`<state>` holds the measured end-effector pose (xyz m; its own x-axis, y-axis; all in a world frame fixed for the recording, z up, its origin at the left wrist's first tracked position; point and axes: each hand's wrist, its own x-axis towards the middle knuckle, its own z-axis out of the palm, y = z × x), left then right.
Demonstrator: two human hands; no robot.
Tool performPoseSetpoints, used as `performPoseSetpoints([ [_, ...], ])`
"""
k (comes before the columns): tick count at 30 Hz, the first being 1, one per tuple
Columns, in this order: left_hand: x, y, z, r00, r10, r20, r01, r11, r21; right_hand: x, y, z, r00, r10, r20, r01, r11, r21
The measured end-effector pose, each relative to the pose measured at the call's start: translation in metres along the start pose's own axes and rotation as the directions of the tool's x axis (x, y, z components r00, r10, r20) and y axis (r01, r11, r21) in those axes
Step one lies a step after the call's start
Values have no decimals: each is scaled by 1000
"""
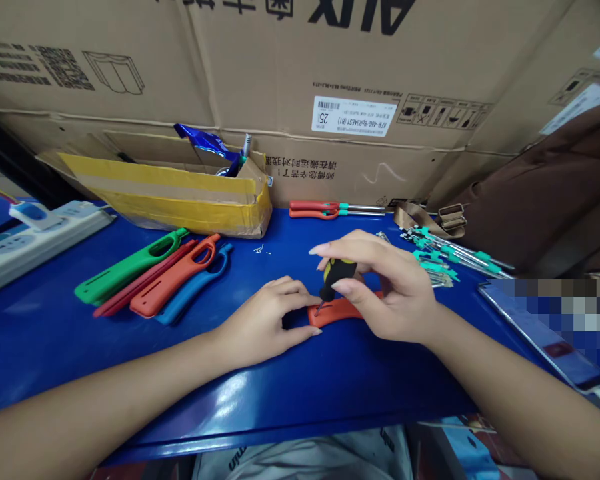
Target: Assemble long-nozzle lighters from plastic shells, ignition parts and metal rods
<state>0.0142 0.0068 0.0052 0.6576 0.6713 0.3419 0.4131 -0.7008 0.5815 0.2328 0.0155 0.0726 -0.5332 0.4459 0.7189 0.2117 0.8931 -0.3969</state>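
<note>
My right hand (385, 287) grips a small screwdriver (336, 275) with a black and yellow handle, held nearly upright. Its tip rests on the left end of an orange plastic handle shell (337, 311) lying flat on the blue table (300, 387). My left hand (270, 320) pinches and steadies that left end, fingers curled round it. Most of the orange shell is hidden behind my right hand.
Green, red, orange and blue handle shells (155, 277) lie at the left. Behind them stand a yellow-taped cardboard box (180, 193) and a power strip (35, 230). Red-handled tools (330, 210) and several metal parts with teal pieces (445, 257) lie at the right, beside a phone (545, 333).
</note>
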Motion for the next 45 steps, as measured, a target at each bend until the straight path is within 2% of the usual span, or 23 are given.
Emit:
performPoseSetpoints([
  [3,1,1,-1,1000,-1,5,1,1000,-6,-1,1,2,995,-86,-50,79,989,-129],
  [6,1,2,-1,1000,-11,21,11,1000,-5,-3,0,1,995,-101,4,100,977,-191],
  [9,1,1,-1,1000,-17,25,16,1000,5,-4,-2,1,998,-5,69,10,998,-64],
  [11,0,2,0,999,-22,24,21,1000,21,-3,-3,2,997,40,68,-41,999,21],
  [15,1,4,0,1000,-16,10,15,999,49,-3,0,8,992,30,-120,-33,999,-23],
  [17,1,4,-1,1000,-5,10,5,999,48,-4,1,10,987,0,-159,-11,998,-64],
  [19,1,5,-1,1000,-1,14,1,999,45,-5,0,10,995,18,-96,-22,999,-42],
  [22,1,4,-1,1000,-8,21,7,999,35,-9,-2,12,990,121,69,-130,979,155],
  [23,0,4,0,1000,-16,20,16,999,34,-10,-3,13,985,142,96,-160,962,221],
  [25,0,3,1,999,-34,17,33,999,29,-11,-4,16,985,154,79,-171,942,289],
  [29,1,4,2,999,-35,35,35,999,8,-12,-5,22,991,120,-55,-107,973,202],
  [33,2,6,0,998,-31,53,30,999,15,-10,-4,22,996,76,-56,-70,992,102],
  [36,1,11,-9,994,-55,98,46,995,88,-5,-4,14,982,159,-105,-148,984,102],
  [41,3,24,-39,946,-215,242,125,932,342,9,-5,-21,905,269,-330,-260,963,74],
  [43,4,29,-49,924,-261,279,111,882,458,9,1,-37,908,288,-305,-305,952,-11],
  [45,5,32,-53,911,-289,293,106,853,510,3,14,-49,932,278,-231,-321,931,-174],
])
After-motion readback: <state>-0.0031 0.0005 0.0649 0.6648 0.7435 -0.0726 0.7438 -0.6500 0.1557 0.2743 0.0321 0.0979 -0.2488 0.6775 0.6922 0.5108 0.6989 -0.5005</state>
